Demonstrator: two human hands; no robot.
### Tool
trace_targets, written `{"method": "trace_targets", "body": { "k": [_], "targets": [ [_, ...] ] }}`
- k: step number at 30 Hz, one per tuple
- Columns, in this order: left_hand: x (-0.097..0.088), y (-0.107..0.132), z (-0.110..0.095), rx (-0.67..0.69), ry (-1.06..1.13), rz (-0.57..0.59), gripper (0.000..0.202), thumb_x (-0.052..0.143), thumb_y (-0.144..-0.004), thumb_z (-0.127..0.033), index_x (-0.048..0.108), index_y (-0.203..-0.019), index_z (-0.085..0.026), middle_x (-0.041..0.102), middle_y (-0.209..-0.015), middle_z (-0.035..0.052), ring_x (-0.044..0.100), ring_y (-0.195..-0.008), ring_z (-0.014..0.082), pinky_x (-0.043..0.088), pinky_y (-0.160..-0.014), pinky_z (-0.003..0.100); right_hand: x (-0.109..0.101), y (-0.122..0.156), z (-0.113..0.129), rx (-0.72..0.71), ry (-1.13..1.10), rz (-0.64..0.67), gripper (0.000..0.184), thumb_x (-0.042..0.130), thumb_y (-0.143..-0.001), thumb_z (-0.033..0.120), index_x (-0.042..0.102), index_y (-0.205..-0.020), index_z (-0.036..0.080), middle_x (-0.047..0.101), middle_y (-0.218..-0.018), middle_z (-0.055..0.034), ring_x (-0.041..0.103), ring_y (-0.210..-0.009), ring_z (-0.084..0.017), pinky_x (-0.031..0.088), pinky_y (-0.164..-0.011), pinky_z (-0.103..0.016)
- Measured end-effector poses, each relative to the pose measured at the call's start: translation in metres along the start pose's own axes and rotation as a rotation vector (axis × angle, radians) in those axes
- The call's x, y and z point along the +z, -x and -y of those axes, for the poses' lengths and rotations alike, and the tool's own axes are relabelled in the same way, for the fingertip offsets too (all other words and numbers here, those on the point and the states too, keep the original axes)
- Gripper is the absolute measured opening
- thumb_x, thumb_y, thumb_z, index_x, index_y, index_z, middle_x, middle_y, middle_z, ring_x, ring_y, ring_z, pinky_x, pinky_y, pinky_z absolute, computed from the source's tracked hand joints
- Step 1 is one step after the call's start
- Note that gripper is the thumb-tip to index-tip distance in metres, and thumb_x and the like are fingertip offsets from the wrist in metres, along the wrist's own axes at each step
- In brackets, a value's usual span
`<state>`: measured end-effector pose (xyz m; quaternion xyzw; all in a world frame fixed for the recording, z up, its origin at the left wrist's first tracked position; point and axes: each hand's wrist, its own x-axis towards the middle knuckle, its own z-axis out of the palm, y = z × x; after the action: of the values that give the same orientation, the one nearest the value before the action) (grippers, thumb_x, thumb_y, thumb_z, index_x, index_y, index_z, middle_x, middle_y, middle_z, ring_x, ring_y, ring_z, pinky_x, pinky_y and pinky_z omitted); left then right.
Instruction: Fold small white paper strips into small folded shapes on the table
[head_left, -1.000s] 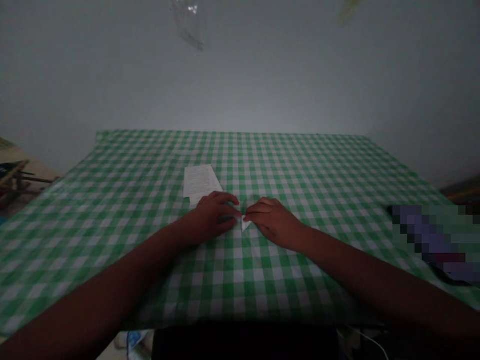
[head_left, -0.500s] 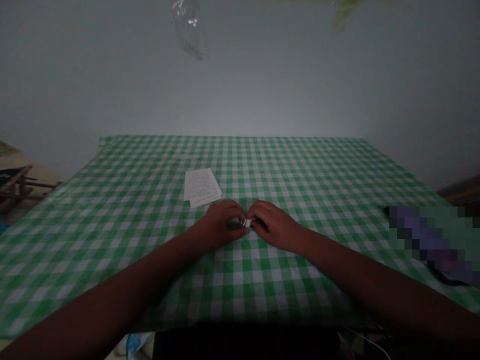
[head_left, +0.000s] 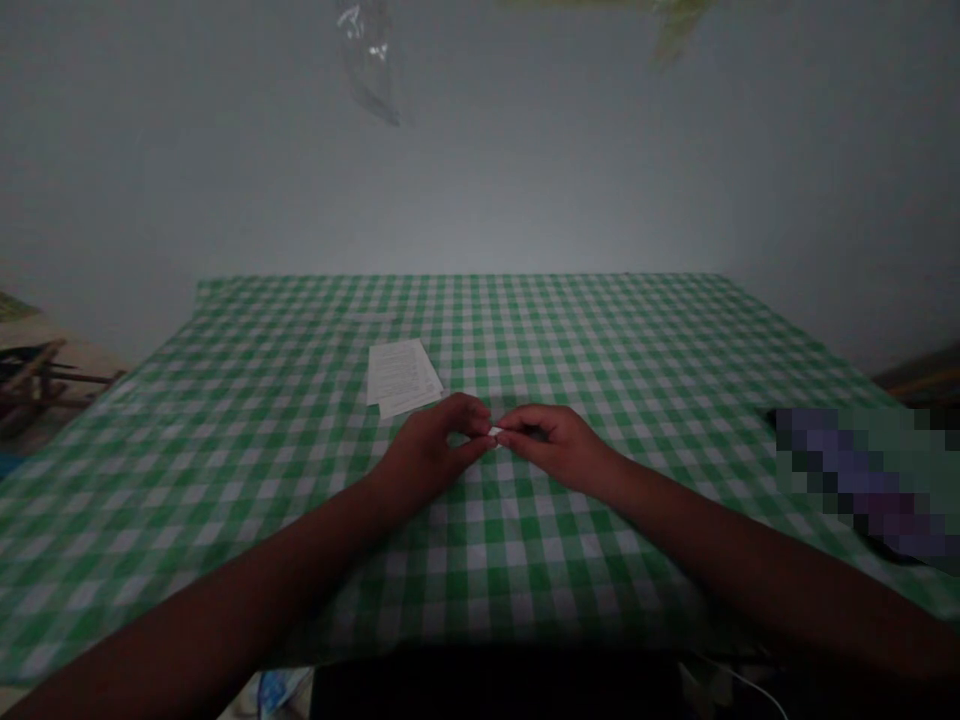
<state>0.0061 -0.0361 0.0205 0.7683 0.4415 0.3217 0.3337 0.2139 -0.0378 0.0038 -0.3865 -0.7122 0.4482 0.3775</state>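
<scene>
– Firstly, how is each grip set?

– Narrow on both sides. The thumb and fingertips of your left hand (head_left: pixel 435 445) pinch the left edge of a small white paper (head_left: pixel 495 431). The thumb and forefinger of your right hand (head_left: pixel 566 447) pinch its right edge, the other fingers curled behind.

– And where is the paper positioned?

– Between your two sets of fingertips, above the middle of the near half of the counter (head_left: pixel 637 345). Its fold lines are too small to make out. A green-and-white checked cloth (head_left: pixel 480 560) covers the counter.

– Which parts lie near your hands?

– Printed sheets (head_left: pixel 400 373), overlapping, flat on the cloth just beyond your left hand. The text is too small to read. Further back lies a pale strip (head_left: pixel 373 316). At the far right, well apart from your right hand, rests a dark-edged purple item (head_left: pixel 855 480), blurred by large pixels.

– Which containers are in view?

– A clear plastic bag (head_left: pixel 371 70) against the wall (head_left: pixel 525 180), upper left of centre. It shows bright reflections; you cannot tell its contents. Below the counter's near edge, at left, sits a blue-and-white item (head_left: pixel 277 690), partly hidden; whether it is a container cannot be told.
</scene>
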Motion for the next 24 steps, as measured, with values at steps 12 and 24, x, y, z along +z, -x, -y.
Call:
{"method": "trace_targets", "body": {
  "k": [12, 24],
  "targets": [
    [-0.0006, 0.0003, -0.0031, -0.061, 0.079, 0.057, 0.015, 0.069, -0.083, -0.035, 0.067, -0.09, -0.021, 0.073, -0.088, 0.001, 0.069, -0.083, 0.0169, 0.056, -0.081, 0.034, 0.0039, 0.0011, 0.0007, 0.147, -0.15, -0.062, 0.022, 0.072, -0.079, 0.039, 0.066, -0.073, 0.019, 0.059, -0.065, 0.0034, 0.049, -0.059, -0.01, 0.039, -0.055, -0.024],
    [-0.0004, 0.0018, -0.0066, -0.084, 0.076, 0.061, 0.017, 0.069, -0.082, -0.036, 0.071, -0.092, -0.023, 0.074, -0.087, 0.0011, 0.07, -0.082, 0.0183, 0.057, -0.081, 0.036, 0.0033, 0.0014, -0.0034, 0.214, -0.227, -0.028, 0.02, 0.076, -0.076, 0.035, 0.065, -0.074, 0.019, 0.061, -0.067, 0.0031, 0.052, -0.061, -0.01, 0.04, -0.057, -0.025]
  ]
}}
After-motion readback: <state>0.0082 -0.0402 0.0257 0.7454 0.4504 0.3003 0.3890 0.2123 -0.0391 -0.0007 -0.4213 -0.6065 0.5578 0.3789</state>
